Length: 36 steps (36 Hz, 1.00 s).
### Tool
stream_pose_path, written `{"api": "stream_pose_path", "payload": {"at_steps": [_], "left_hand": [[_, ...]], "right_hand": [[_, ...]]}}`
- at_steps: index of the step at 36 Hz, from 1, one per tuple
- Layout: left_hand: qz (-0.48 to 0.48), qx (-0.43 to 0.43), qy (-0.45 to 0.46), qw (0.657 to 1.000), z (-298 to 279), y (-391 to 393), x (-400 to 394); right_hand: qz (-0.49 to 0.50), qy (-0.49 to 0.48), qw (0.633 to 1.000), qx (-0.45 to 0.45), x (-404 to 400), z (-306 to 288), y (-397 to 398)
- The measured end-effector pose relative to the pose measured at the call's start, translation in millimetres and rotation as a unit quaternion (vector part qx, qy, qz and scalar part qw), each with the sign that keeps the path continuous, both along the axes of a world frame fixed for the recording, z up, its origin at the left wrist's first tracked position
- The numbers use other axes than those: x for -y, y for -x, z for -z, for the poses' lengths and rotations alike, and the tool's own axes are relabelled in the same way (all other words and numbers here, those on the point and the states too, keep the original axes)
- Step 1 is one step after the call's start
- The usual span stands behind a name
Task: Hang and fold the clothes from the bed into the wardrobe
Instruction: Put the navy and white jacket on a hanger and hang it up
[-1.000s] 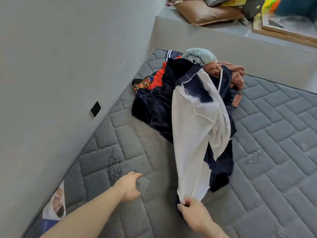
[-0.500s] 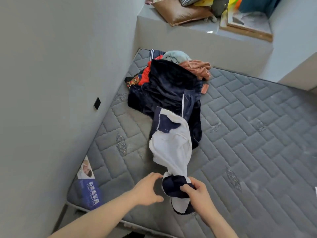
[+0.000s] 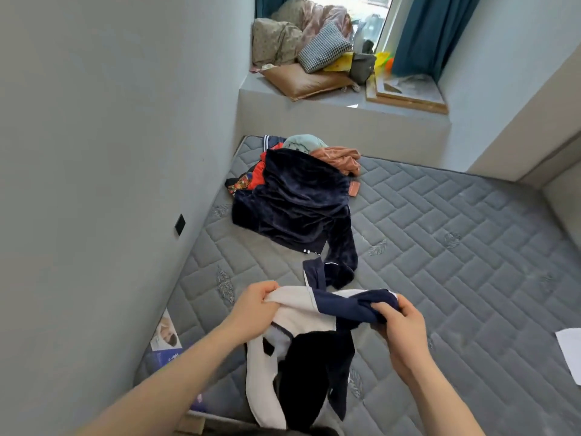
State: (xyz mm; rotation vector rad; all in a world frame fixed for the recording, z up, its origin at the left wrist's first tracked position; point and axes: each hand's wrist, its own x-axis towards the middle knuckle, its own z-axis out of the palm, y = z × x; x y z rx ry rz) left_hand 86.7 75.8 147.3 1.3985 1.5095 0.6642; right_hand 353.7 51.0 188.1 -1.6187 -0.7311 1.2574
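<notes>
A white and navy garment (image 3: 298,357) hangs between my hands over the near edge of the bed. My left hand (image 3: 254,306) grips its white part at the top left. My right hand (image 3: 399,328) grips its twisted navy part at the top right. Further back on the grey quilted mattress (image 3: 456,262) lies a pile of clothes (image 3: 298,196): a dark navy velvet jacket on top, with red, teal and rust-coloured pieces behind it by the wall corner. The wardrobe is out of sight.
A grey wall (image 3: 110,152) runs along the bed's left side. A raised window ledge (image 3: 345,102) beyond the bed holds cushions and bags. A white sheet of paper (image 3: 569,350) lies at the mattress's right. A mattress label (image 3: 166,338) sits at the near left corner.
I pulled the white and navy garment off the pile toward me. My left hand, empty before, now grips its white part. The view has drawn back and risen.
</notes>
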Motion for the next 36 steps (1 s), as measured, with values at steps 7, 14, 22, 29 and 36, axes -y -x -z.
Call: {"api": "stream_pose_path", "payload": {"at_steps": [7,14,22,29,36], "left_hand": [[0.181,-0.098,0.037,0.978,-62,39,-8],[0.124,-0.138,-0.084,0.979,-68,54,-10],[0.097,0.001,-0.092,0.991,-109,38,-25],[0.094,0.044,-0.161,0.981,-145,5,-28],[0.119,0.010,-0.175,0.977,-160,-21,-24]], "right_hand": [[0.049,-0.055,0.997,-0.022,-8,-30,-1],[0.044,-0.065,0.995,-0.067,-16,-60,-9],[0.003,-0.035,0.998,-0.059,-14,-60,-5],[-0.046,-0.058,0.997,-0.039,3,-39,6],[-0.245,-0.051,0.965,0.079,39,-6,66]]}}
